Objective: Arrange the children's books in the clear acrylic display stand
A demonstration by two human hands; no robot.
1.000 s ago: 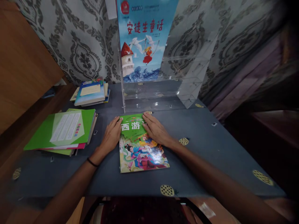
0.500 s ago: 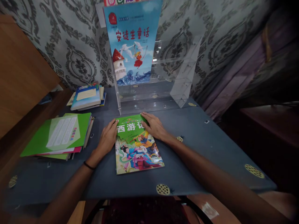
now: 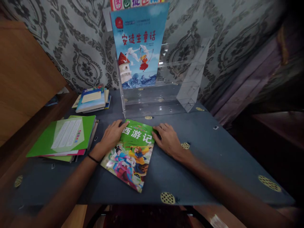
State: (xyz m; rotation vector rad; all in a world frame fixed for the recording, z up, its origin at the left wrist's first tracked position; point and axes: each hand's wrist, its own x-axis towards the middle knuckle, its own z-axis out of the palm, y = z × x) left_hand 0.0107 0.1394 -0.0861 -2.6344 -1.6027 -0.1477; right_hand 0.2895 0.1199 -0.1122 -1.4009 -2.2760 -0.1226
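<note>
A green picture book (image 3: 133, 155) lies face up on the table, turned so its lower end points toward my left arm. Its cover bears white title characters and colourful cartoon figures. My left hand (image 3: 112, 134) grips the upper left corner, thumb on the cover and fingers bent beside the edge. At the upper right corner, my right hand (image 3: 167, 139) has its thumb and forefinger against the book's edge, the other fingers bent on the tabletop. The undersides of both hands are hidden.
Behind the book stands a clear acrylic rack (image 3: 190, 85), with a blue storybook (image 3: 142, 47) upright at its left. To the left are a stack of green books (image 3: 64, 136) and a smaller pile (image 3: 92, 98). A patterned cloth covers the table (image 3: 204, 177).
The picture book has rotated clockwise, its lower end swinging left. My right hand has shifted right, from lying over the cover to the corner's edge. The view has moved slightly.
</note>
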